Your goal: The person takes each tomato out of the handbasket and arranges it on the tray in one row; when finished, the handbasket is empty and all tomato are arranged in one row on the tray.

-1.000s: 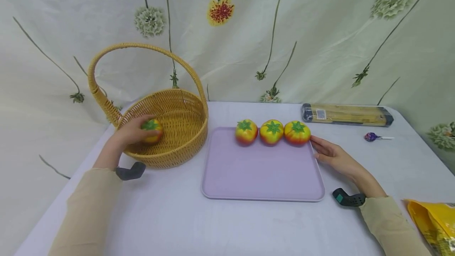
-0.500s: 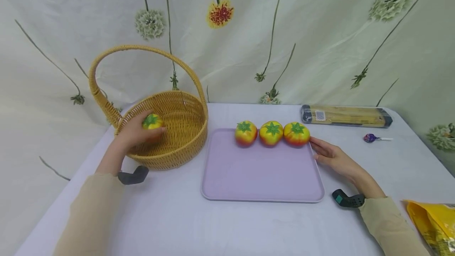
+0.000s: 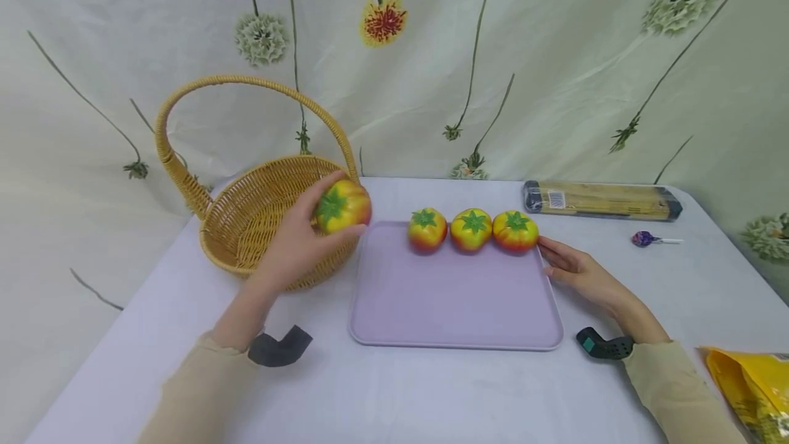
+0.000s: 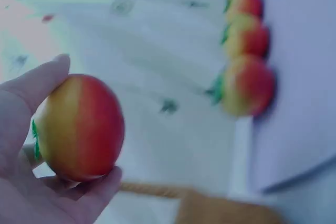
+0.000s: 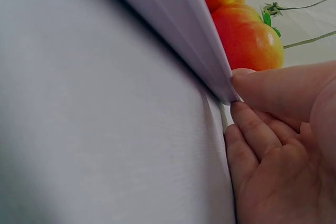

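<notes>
My left hand [image 3: 292, 242] grips a yellow-and-red tomato [image 3: 348, 205] with a green leafy top, fingers on its far side and thumb on its near side. The tomato is above the right rim of the wicker basket [image 3: 243, 187], near the left edge of the lilac tray [image 3: 456, 307]. Three similar tomatoes stand in a row along the tray's back, the middle tomato [image 3: 471, 230] between two others. At the tray's right edge, my right hand [image 3: 585, 276] pinches the rim between thumb and fingertips, beside the rightmost tomato [image 3: 515, 230].
The basket's tall handle [image 3: 255, 79] arches up at the left. A wrapped bundle of thin sticks [image 3: 600, 200] lies at the back right, with a lollipop [image 3: 644, 238] before it. A yellow bag [image 3: 748, 382] lies at the right edge. Floral cloth hangs behind.
My left hand has lifted the tomato out of the basket and carried it right, to above the basket's right rim. The right hand and the tray's tomatoes have stayed in place.
</notes>
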